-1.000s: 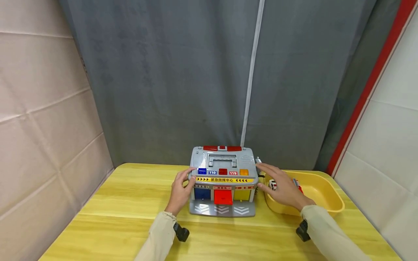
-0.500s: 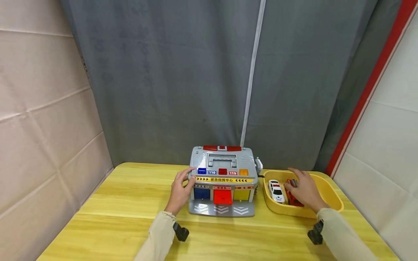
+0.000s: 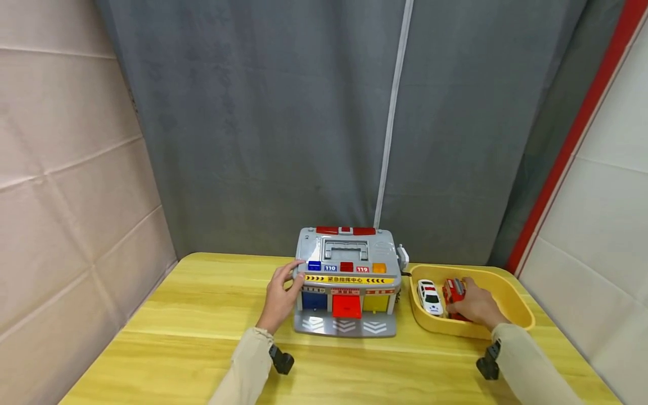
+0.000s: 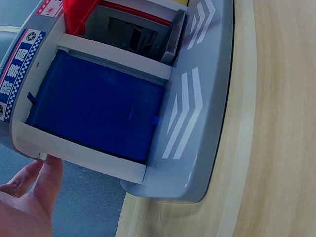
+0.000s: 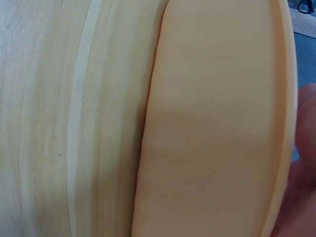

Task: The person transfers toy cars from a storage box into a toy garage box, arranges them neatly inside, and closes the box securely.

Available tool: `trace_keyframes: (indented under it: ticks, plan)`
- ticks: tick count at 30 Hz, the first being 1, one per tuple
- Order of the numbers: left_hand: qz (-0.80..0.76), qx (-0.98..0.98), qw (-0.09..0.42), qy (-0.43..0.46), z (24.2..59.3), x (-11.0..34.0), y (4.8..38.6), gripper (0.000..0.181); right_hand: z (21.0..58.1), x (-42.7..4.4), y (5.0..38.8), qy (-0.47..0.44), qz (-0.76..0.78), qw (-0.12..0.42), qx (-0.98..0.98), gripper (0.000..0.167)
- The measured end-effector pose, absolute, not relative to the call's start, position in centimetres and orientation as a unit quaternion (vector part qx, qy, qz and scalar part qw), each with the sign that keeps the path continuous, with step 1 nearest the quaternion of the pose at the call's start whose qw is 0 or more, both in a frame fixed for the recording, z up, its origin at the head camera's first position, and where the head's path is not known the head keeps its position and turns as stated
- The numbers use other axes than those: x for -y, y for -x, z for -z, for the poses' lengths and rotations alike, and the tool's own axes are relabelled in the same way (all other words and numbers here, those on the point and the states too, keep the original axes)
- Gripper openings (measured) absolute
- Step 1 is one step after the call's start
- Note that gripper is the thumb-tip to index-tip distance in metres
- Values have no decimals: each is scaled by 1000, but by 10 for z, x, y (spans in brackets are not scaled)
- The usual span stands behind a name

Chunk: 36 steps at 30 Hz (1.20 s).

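Note:
A grey toy garage (image 3: 306,243) stands on the table, its blue door (image 4: 98,106) down and a red door (image 3: 346,306) sticking out at the front. My left hand (image 3: 278,298) touches the garage's left roof corner, fingers fairly straight; in the left wrist view the hand (image 4: 34,197) meets its side wall. Inside the yellow tray (image 3: 506,295), my right hand (image 3: 477,305) holds a red toy truck (image 3: 453,289) between thumb and fingers, hiding part of it. The right wrist view shows the hand (image 5: 303,168) partly behind the tray wall (image 5: 217,118).
A white toy car (image 3: 430,298) lies at the left inside the tray. The tray stands just right of the garage, whose white side part (image 3: 402,257) sticks out towards it. Behind the wooden table (image 3: 202,315) hangs a grey curtain (image 3: 253,140).
My right hand has left the garage's right side, moved right over the tray, then closed on the red truck. My left hand has stayed at the garage's left corner.

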<state>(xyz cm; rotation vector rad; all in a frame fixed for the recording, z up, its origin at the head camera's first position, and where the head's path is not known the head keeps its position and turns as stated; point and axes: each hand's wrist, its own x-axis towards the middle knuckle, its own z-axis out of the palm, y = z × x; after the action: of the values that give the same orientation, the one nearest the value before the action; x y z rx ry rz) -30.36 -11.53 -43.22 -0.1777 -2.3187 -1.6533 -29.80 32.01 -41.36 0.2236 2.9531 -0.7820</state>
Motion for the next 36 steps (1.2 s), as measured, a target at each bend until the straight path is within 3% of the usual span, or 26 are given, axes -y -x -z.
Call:
trace_keyframes:
  ticks: [17,26,36]
  plan:
    - [576,802,145,68,434,115,303,34,419,-332,305,-109,388,93,-911,108]
    - [576,801,151,66,434,115,304,33,413,-341,302,-138,608,108,-774,85]
    - [578,800,149,64,432,115,303,34,410,-344,299,-168,676,88,-712,48]
